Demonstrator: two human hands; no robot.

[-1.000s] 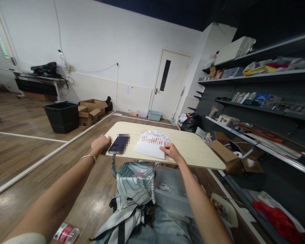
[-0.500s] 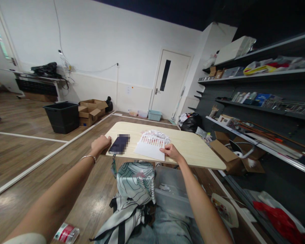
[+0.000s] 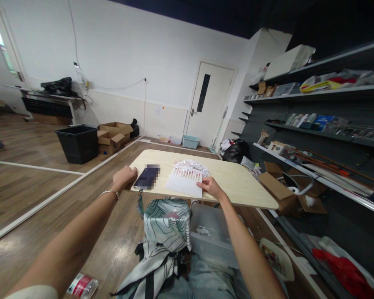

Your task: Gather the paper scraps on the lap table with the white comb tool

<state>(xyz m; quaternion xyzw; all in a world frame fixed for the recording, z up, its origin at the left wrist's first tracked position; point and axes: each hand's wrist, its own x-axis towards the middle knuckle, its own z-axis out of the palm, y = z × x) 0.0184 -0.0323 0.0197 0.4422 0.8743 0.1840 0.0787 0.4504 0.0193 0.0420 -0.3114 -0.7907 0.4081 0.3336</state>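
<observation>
A light wooden table (image 3: pixel 237 182) stands in front of me. My left hand (image 3: pixel 124 176) grips its near left corner with curled fingers, a thin bracelet on the wrist. Just right of that hand lies a dark phone (image 3: pixel 147 177). My right hand (image 3: pixel 208 185) pinches the near right corner of a white slotted sheet (image 3: pixel 184 182), which lies flat on the table. Several small red and white pieces (image 3: pixel 191 166) are heaped at the sheet's far end.
A patterned cloth bag (image 3: pixel 165 232) and a clear plastic bin (image 3: pixel 210 236) sit under the table by my knees. A dark shelving unit (image 3: pixel 314 137) runs along the right. A black bin (image 3: pixel 76 143) and cardboard boxes (image 3: pixel 112 137) stand on the floor at left.
The view has shifted very slightly. Both hands stay where they were, on the table corner and on the sheet.
</observation>
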